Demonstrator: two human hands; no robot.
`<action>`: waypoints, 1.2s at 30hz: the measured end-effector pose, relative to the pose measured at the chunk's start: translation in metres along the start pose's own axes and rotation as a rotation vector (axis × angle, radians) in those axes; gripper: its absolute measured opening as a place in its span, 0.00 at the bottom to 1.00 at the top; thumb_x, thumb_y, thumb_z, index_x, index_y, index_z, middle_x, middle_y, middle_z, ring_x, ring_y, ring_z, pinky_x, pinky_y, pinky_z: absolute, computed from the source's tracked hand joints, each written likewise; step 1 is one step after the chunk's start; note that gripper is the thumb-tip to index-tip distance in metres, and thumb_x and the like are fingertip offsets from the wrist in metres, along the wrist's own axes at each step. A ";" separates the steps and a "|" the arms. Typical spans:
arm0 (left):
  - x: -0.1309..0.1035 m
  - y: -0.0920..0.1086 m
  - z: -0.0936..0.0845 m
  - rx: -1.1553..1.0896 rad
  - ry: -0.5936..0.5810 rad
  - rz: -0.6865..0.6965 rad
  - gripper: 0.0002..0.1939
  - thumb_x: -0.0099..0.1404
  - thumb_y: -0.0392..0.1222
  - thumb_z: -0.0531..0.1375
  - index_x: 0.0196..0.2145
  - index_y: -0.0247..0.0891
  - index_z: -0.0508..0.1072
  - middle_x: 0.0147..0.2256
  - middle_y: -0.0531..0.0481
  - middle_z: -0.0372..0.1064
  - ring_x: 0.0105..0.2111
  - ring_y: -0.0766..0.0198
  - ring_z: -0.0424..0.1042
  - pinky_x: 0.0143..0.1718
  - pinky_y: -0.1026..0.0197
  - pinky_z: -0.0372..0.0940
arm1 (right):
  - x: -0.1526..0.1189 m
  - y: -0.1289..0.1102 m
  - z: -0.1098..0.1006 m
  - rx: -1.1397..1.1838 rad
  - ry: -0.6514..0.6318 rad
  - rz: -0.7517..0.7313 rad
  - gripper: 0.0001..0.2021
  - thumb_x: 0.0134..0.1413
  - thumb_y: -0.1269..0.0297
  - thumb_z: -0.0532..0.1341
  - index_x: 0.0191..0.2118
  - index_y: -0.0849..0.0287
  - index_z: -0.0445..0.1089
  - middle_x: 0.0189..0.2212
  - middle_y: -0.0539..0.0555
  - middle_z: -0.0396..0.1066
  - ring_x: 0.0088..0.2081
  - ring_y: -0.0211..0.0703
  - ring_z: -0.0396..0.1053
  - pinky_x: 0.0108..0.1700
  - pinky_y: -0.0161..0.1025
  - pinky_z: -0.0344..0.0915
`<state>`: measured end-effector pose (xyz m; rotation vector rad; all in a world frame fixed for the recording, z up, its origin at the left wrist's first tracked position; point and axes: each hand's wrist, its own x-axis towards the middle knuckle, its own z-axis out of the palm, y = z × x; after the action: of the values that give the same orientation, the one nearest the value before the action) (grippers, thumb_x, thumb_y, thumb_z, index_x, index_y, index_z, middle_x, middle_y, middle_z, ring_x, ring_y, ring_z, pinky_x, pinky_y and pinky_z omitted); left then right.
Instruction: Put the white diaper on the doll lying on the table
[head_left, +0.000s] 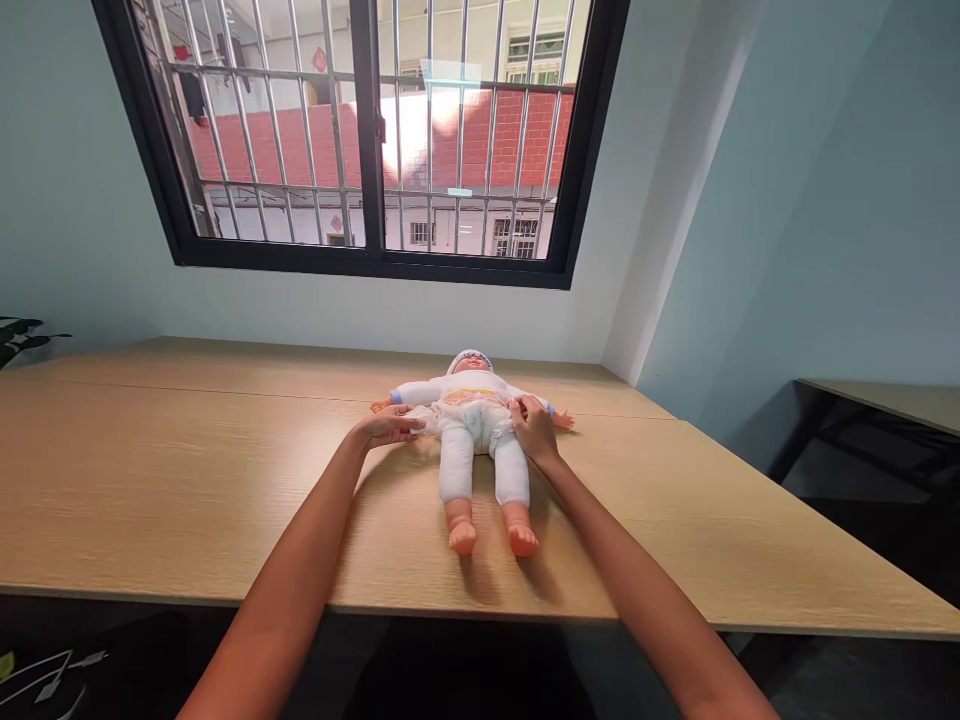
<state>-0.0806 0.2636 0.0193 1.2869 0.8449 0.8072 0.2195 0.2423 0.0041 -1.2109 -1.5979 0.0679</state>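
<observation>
A baby doll (454, 470) in white clothes and a white cap lies on its back on the wooden table (225, 480), feet toward me and arms spread. A white diaper (478, 422) is around its hips, with a coloured band at the waist. On the left side, my left hand (390, 427) pinches the diaper's side tab, drawn outward from the hip. My right hand (531, 425) is closed at the diaper's other side, by the doll's hip, its fingertips on the waist edge.
Behind the table is a barred window (375, 262) in a pale wall. Another table (885, 400) stands at the right. Dark leaves (22, 335) show at the left edge, and white cables (56, 670) lie below at the lower left.
</observation>
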 end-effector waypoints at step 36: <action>0.014 -0.013 -0.018 -0.223 -0.002 0.175 0.13 0.54 0.32 0.70 0.38 0.34 0.76 0.38 0.45 0.75 0.38 0.63 0.74 0.37 0.63 0.66 | -0.002 -0.097 0.065 -0.449 -0.507 -0.380 0.17 0.66 0.63 0.50 0.49 0.52 0.74 0.52 0.58 0.73 0.57 0.55 0.63 0.69 0.61 0.29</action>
<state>-0.0895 0.2828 0.0036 1.1733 0.6268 1.0095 0.1074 0.2273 0.0328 -1.2603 -2.3581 -0.2605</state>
